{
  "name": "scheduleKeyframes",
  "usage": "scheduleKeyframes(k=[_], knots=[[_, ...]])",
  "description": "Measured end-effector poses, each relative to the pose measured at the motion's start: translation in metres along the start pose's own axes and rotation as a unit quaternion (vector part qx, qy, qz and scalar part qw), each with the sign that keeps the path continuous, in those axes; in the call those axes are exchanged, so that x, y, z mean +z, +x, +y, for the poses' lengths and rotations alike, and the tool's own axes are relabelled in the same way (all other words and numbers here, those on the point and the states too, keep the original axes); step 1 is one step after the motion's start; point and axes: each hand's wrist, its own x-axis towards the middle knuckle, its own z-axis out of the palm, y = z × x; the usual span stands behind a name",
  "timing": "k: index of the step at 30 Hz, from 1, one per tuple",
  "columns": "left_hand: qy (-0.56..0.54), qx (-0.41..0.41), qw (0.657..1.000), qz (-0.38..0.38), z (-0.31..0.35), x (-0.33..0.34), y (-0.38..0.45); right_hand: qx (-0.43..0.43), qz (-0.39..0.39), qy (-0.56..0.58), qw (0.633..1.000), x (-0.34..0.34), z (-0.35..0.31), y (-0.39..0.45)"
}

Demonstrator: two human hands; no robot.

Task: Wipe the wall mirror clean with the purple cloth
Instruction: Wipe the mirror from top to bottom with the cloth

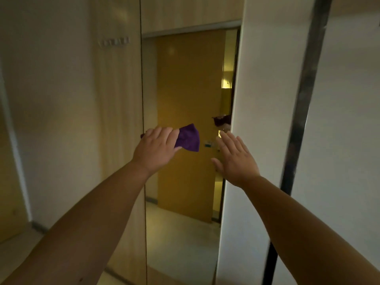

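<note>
Dim, yellowish light; soft motion blur throughout, wide-angle bending at edges, esp. right.

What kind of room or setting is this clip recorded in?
Probably an indoor hallway or entry area of a flat or hotel room. A tall wall mirror reflects a wooden door, a switch panel sits on the wood-panelled wall, and the left hand holds a purple cloth.

One head-worn wide-angle view looks forward and slightly down, close to the wall mirror (185, 120), along both outstretched forearms.
</note>
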Motion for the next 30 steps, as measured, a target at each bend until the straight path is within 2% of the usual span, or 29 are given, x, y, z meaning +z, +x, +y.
scheduleKeyframes(k=[12,20,30], knots=[[0.034,0.000,0.999,0.019,-0.055,0.088,0.035,-0.020,0.054,-0.034,0.998,0.048,0.021,0.104],[0.056,-0.007,0.998,0.040,-0.106,0.176,0.093,-0.016,0.091,-0.044,0.995,0.083,0.063,0.233],[0.059,-0.033,0.995,0.078,-0.185,0.260,0.146,-0.010,0.152,-0.129,0.980,0.100,0.090,0.363]])
